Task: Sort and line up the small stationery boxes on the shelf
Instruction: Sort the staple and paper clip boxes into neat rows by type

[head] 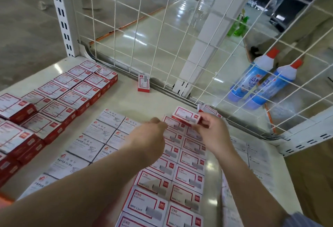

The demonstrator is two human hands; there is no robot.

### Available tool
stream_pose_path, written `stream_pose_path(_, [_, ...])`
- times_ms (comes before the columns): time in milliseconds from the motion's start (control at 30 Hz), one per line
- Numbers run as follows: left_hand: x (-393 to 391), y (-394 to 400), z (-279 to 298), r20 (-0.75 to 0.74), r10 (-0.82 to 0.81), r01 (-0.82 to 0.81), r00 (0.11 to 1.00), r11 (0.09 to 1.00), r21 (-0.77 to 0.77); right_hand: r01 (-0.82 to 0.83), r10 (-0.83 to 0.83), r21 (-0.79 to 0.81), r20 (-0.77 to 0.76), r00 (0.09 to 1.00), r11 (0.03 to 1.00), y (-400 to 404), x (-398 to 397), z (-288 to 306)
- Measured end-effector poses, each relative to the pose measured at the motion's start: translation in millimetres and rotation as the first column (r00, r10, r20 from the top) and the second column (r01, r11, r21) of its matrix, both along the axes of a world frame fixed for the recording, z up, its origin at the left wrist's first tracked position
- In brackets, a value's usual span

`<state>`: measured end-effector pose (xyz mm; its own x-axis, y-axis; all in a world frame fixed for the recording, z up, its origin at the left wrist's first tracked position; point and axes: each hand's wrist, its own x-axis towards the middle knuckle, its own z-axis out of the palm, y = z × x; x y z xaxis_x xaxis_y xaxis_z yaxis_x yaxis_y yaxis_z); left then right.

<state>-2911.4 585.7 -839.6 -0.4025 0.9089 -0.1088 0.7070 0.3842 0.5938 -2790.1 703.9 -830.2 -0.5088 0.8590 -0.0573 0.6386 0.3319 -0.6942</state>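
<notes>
- Mostly sorted: red-sided boxes (pixel 59 97) sit in rows at the shelf's (pixel 129 100) left edge, white paper-clip boxes (pixel 93 136) in a block beside them, red-framed staple boxes (pixel 182 176) in two columns toward the front edge.
- Right hand (pixel 210 133) pinches one staple box (pixel 186 116), held just above the far end of those columns.
- Left hand (pixel 153 133) has fingers curled at that same end; can't tell if it holds anything.
- Left to do: seat the held box, fetch the stray box (pixel 143 83) by the shelf's back edge.

red-white staple box (pixel 186 116), lifted, tilted, above rows
</notes>
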Motion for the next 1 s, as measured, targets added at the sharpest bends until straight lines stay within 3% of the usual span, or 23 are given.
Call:
stream_pose_path(267, [6,20,-18,-0.141,-0.146,0.137,0.979,0.988,-0.075,-0.022,0.022,-0.009,0.125,0.992,1.0,24,-17,-11])
stream_pose_path(467, [0,30,-19,-0.137,-0.092,0.089,0.986,0.996,-0.029,0.004,0.021,-0.129,0.197,0.98,0.992,32,-23,-14])
stream_pose_path(1000, [-11,46,-24,-0.02,-0.075,0.074,0.997,0.997,-0.035,-0.084,0.101,-0.12,0.142,0.985,0.989,28,-26,-20])
